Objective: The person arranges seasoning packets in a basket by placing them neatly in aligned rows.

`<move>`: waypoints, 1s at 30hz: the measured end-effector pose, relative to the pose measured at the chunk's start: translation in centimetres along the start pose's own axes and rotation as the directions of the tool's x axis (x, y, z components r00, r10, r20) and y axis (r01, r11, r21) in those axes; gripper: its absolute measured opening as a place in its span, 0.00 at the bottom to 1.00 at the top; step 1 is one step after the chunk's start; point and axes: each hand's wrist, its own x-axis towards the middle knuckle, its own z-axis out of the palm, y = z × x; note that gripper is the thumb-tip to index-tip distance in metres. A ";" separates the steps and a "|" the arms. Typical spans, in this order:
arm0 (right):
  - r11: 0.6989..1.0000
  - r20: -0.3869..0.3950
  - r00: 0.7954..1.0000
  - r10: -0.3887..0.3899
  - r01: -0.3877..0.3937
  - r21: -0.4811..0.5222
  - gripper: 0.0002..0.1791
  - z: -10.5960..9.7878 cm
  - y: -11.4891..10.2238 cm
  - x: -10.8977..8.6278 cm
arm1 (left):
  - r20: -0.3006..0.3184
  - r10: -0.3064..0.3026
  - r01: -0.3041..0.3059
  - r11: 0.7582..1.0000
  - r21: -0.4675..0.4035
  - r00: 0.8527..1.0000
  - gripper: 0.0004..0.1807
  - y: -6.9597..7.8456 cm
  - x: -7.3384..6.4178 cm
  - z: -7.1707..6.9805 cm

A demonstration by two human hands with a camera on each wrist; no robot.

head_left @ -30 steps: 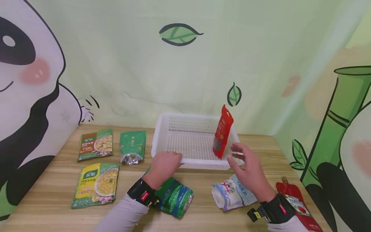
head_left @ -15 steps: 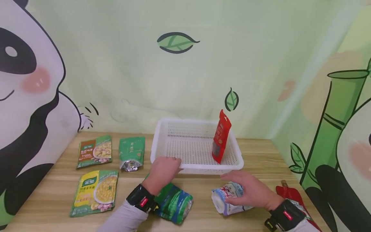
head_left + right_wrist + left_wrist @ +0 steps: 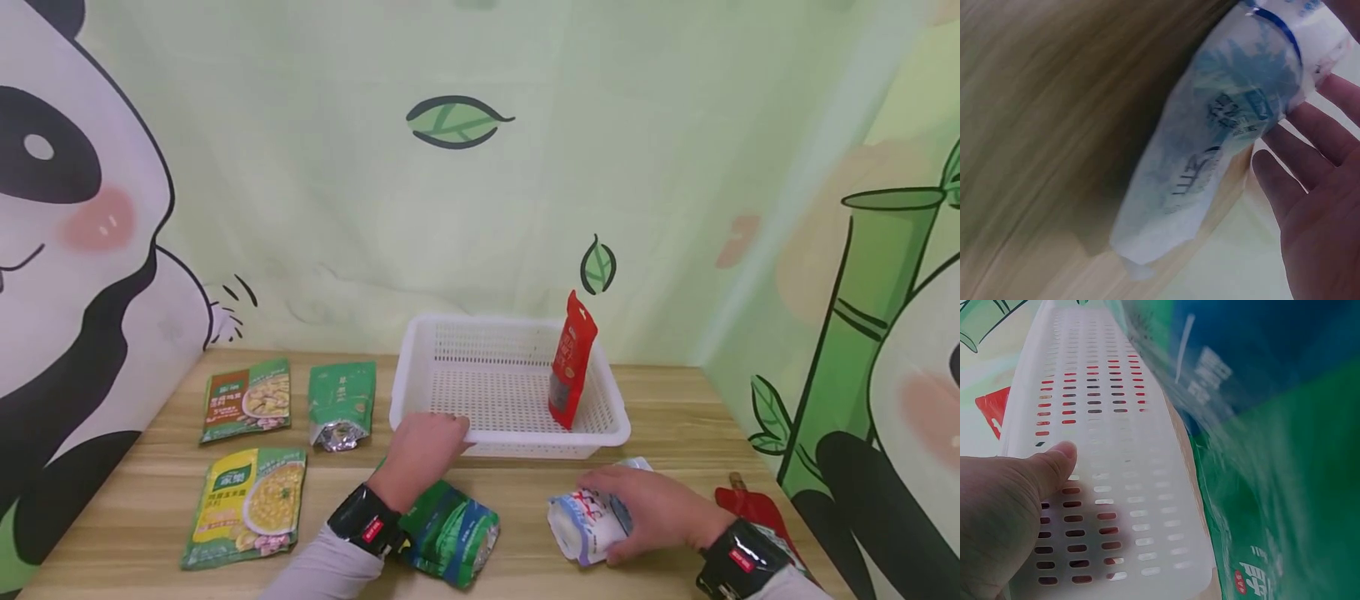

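My left hand grips the near rim of the white plastic basket; in the left wrist view its thumb lies against the slotted wall. My right hand spans a white-and-blue snack pouch on the table, thumb on the near side and fingers on the far side. The right wrist view shows the fingers along the edge of this pouch. A red pouch stands upright inside the basket at its right end. A green-and-blue pouch lies below my left wrist, partly covered by it.
On the left of the wooden table lie a brown-and-green soup packet, a yellow soup packet and a green pouch. A red spouted pouch lies at the right, partly behind my right wrist. A printed cloth backdrop stands behind.
My right hand has moved from the basket's right front corner down onto the white-and-blue pouch and closed round it. My left hand stays on the basket rim. The head view has tilted slightly upward.
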 end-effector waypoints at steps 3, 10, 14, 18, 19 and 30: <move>1.000 0.024 1.000 -0.005 0.005 0.008 0.52 0.2 0.3 0.2 | -0.023 0.007 -0.007 1.000 0.002 1.000 0.16 0.0 -0.1 0.2; 0.999 0.027 1.000 -0.006 0.005 0.049 0.51 0.4 0.9 0.5 | -0.036 0.005 -0.006 1.000 -0.005 0.999 0.16 0.0 -0.1 0.1; 1.000 -0.015 1.000 -0.018 0.018 0.020 0.47 0.5 1.0 0.7 | -0.021 -0.003 0.003 1.000 -0.001 1.000 0.16 0.0 0.0 0.1; 0.999 -0.056 0.998 -0.016 0.015 -0.032 0.43 0.6 0.7 0.8 | -0.054 0.006 -0.005 1.000 0.011 0.999 0.16 -0.2 0.0 0.3; 0.999 -0.064 0.998 -0.012 0.010 -0.039 0.42 0.5 0.6 0.7 | -0.068 0.009 -0.008 1.000 0.012 0.998 0.16 -0.2 0.1 0.4; 0.996 -0.103 0.995 0.009 -0.018 -0.086 0.33 0.2 -1.3 -0.5 | -0.079 0.060 -0.070 0.991 -0.119 0.995 0.15 -0.6 -0.6 -0.1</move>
